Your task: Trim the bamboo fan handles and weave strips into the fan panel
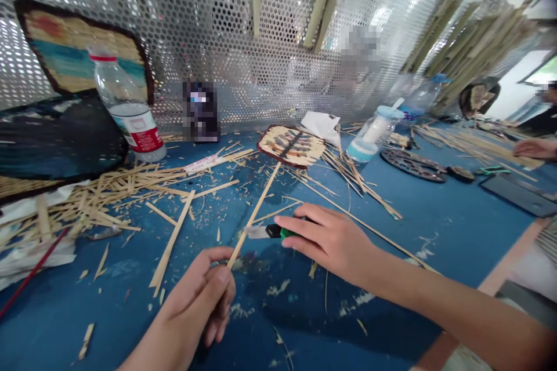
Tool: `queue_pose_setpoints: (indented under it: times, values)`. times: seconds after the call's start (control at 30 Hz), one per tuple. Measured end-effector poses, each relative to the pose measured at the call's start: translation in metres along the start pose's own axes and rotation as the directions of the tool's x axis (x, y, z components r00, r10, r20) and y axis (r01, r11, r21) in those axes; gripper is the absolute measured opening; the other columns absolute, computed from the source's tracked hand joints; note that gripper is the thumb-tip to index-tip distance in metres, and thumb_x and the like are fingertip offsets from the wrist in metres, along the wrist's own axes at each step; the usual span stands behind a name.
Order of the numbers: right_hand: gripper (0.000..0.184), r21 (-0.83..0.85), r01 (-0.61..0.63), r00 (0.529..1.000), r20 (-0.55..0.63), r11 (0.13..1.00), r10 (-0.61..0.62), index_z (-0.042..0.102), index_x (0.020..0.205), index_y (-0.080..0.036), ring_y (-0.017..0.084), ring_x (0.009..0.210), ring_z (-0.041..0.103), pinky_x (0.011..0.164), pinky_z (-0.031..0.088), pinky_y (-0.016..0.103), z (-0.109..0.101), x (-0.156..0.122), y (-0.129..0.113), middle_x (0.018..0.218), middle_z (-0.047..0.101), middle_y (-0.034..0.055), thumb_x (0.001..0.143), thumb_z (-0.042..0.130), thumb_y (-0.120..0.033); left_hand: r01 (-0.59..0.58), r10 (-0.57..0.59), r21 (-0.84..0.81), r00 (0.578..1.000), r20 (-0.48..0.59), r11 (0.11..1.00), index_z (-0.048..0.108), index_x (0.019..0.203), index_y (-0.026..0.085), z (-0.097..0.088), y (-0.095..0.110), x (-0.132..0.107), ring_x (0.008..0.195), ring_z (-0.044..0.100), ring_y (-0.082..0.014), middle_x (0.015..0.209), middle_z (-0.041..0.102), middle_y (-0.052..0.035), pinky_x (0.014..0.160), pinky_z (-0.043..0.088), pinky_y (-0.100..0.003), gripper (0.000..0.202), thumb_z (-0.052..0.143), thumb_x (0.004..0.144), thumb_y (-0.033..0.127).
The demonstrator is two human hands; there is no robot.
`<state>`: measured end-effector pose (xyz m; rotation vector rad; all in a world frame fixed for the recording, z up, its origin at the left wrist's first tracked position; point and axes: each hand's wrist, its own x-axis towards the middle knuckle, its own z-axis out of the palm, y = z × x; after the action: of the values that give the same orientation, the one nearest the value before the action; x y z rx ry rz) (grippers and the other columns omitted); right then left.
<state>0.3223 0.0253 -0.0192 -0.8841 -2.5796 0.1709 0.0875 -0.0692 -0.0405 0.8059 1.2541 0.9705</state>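
My left hand (202, 295) is closed in a pinch on the near end of a long thin bamboo strip (256, 208), which slants away up the blue table (456, 226) toward a small woven fan (291, 145). My right hand (331, 237) grips a green and black utility knife (270, 232). The knife's blade points left and lies against the strip partway along it.
Heaps of bamboo slivers (96, 197) cover the left of the table. A water bottle (128, 107) stands at the back left, a tipped bottle (374, 133) at the back right. A perforated metal screen (243, 23) backs the table. Another person's hand (533, 149) rests far right.
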Motion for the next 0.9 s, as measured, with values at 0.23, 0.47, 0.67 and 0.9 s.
queue_pose_setpoints:
  times: [0.23,0.47,0.67,0.9]
  values:
    - [0.037,0.02,-0.154,0.978,-0.137,0.988,0.155,0.062,0.125,-0.019,0.016,0.084,0.062,0.077,0.051,0.032,-0.003,0.007,0.023,0.105,0.063,0.0091,0.099,0.045,-0.039,-0.016,0.017,-0.006,0.998,0.054,1.0,0.051,0.102,0.021,0.0,-0.002,-0.005,0.039,0.042,-0.0097,0.054,0.051,0.0052,0.037,0.033,-0.02,0.046,0.068,0.077,0.055]
    - [0.037,-0.082,0.037,0.998,-0.047,0.996,-0.041,0.062,0.125,-0.021,0.018,0.088,0.062,0.076,0.052,0.033,0.001,-0.002,-0.002,0.103,0.064,0.0088,0.098,0.046,-0.041,0.01,-0.009,-0.013,0.996,0.087,1.0,0.045,0.103,0.02,-0.002,-0.002,-0.002,0.038,0.039,-0.0077,0.056,0.049,0.0066,0.037,0.034,-0.02,0.057,0.065,0.074,0.066]
    - [0.036,-0.027,-0.099,0.993,-0.06,0.995,0.097,0.062,0.125,-0.02,0.017,0.088,0.062,0.078,0.052,0.033,0.002,0.002,0.008,0.104,0.064,0.0074,0.098,0.047,-0.039,0.034,-0.024,-0.092,0.994,0.107,0.995,0.039,0.103,0.021,-0.004,-0.002,0.003,0.035,0.031,-0.0048,0.054,0.046,0.0092,0.036,0.034,-0.019,0.057,0.067,0.075,0.062]
    - [0.036,-0.006,-0.139,0.986,-0.089,0.99,0.138,0.062,0.124,-0.02,0.017,0.087,0.062,0.078,0.051,0.032,0.003,0.004,0.006,0.105,0.064,0.0075,0.099,0.045,-0.04,0.1,-0.087,-0.078,0.984,0.153,0.992,0.037,0.104,0.022,-0.008,-0.008,0.004,0.034,0.036,-0.0045,0.056,0.049,0.0087,0.035,0.031,-0.018,0.063,0.067,0.072,0.068]
